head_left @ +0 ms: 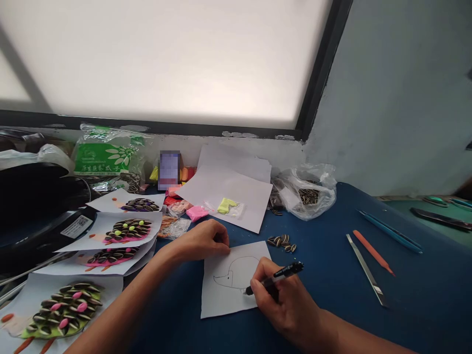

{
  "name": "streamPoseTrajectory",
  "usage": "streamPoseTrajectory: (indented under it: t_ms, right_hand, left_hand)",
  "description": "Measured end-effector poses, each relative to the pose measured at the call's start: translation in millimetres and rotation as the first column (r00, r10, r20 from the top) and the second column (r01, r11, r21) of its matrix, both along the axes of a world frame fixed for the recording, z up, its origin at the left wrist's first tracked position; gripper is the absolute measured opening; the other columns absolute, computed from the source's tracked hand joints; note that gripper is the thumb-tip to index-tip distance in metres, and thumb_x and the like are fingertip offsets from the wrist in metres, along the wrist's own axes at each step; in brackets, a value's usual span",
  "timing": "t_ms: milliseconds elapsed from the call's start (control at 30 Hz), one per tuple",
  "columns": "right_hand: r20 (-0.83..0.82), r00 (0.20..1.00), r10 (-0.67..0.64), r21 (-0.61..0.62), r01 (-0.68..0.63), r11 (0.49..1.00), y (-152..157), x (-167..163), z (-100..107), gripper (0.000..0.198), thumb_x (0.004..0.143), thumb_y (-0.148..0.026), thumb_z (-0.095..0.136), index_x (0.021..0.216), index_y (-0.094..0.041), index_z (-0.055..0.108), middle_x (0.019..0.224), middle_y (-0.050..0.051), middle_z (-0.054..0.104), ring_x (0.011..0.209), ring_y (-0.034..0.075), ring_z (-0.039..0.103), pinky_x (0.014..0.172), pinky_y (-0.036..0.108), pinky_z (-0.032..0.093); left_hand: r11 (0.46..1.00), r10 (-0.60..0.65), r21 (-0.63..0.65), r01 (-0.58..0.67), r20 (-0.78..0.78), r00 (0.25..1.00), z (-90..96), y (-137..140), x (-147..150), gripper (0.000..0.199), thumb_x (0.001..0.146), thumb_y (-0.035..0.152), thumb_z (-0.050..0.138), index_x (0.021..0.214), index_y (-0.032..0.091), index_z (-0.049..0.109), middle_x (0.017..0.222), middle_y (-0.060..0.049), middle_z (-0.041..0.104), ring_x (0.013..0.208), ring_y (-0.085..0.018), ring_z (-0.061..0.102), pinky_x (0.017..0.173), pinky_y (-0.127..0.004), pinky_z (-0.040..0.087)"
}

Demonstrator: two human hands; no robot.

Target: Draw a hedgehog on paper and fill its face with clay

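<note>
A white sheet of paper (pixel 217 305) lies on the blue table, with a thin outline of a rounded animal with a pointed snout. My right hand (pixel 283 300) is closed around a black pen (pixel 282 275), its tip touching the paper at the drawing's lower edge, by short leg strokes. My left hand (pixel 208 238) has its fingers curled, fingertips pressed on the sheet's upper left edge. A small pile of striped sunflower seeds (pixel 282 241) sits just beyond the sheet's upper right corner.
Finished seed hedgehog pictures (pixel 66 309) lie on the left. Behind are a green seed bag (pixel 103 155), clay packets (pixel 197 212), blank sheets (pixel 243 191) and a clear bag of seeds (pixel 309 194). A metal blade tool (pixel 367 270), orange tool (pixel 374 250) and blue tweezers (pixel 391 231) lie right.
</note>
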State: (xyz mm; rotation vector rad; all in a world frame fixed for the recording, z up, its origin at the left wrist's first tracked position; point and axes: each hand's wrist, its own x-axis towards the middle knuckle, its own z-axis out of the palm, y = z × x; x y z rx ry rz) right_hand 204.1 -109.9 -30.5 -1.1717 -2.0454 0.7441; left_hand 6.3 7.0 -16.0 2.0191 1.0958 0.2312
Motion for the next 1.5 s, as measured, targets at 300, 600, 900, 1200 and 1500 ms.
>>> streamPoseTrajectory:
  t_ms: [300,600,900,1200,1500]
  right_hand:
    - [0.007,1.000,0.016,0.005,-0.016,1.000,-0.3,-1.4,3.8,0.018,0.091,-0.022,0.040,0.073,-0.020,0.044,0.057,-0.005,0.045,0.046,0.009,0.041,0.048,0.022,0.030]
    - [0.004,1.000,0.008,-0.006,-0.008,1.000,-0.4,-1.1,1.4,0.019,0.091,-0.022,0.040,0.072,-0.020,0.043,0.056,-0.005,0.044,0.045,0.008,0.040,0.047,0.022,0.029]
    - [-0.004,1.000,0.010,0.002,-0.010,1.000,0.3,-2.0,3.2,0.019,0.092,-0.022,0.039,0.073,-0.020,0.043,0.056,-0.005,0.045,0.045,0.009,0.041,0.046,0.022,0.030]
    - [-0.008,1.000,-0.002,0.000,0.002,1.000,-0.5,-1.3,0.6,0.019,0.091,-0.021,0.041,0.073,-0.020,0.043,0.056,-0.005,0.045,0.046,0.008,0.041,0.047,0.021,0.030]
    - [-0.004,1.000,0.000,0.000,0.000,1.000,-0.1,-1.7,1.4,0.019,0.091,-0.021,0.040,0.073,-0.021,0.042,0.055,-0.006,0.043,0.044,0.008,0.039,0.046,0.022,0.029]
  left_hand:
    - [1.000,-0.007,0.002,0.007,-0.019,1.000,0.0,0.7,-0.1,0.016,0.066,0.032,0.059,0.071,0.017,0.064,0.067,0.001,0.062,0.062,-0.013,0.053,0.052,-0.023,0.033]
    - [1.000,-0.002,0.002,0.002,-0.019,1.000,0.0,0.8,0.2,0.016,0.065,0.032,0.059,0.070,0.017,0.064,0.067,0.001,0.062,0.062,-0.013,0.052,0.052,-0.023,0.033]
    - [1.000,0.005,0.006,-0.005,-0.024,1.000,1.6,-0.5,0.5,0.015,0.066,0.031,0.059,0.070,0.017,0.064,0.066,0.001,0.061,0.061,-0.013,0.051,0.052,-0.023,0.032]
    - [1.000,0.007,0.011,-0.007,-0.022,1.000,3.5,-2.1,1.1,0.012,0.066,0.028,0.059,0.069,0.017,0.063,0.065,0.001,0.060,0.060,-0.012,0.050,0.051,-0.023,0.031]
    - [1.000,-0.001,0.009,0.001,-0.020,1.000,1.0,-0.1,0.3,0.013,0.066,0.029,0.059,0.069,0.017,0.064,0.066,0.001,0.061,0.061,-0.013,0.051,0.051,-0.023,0.032]
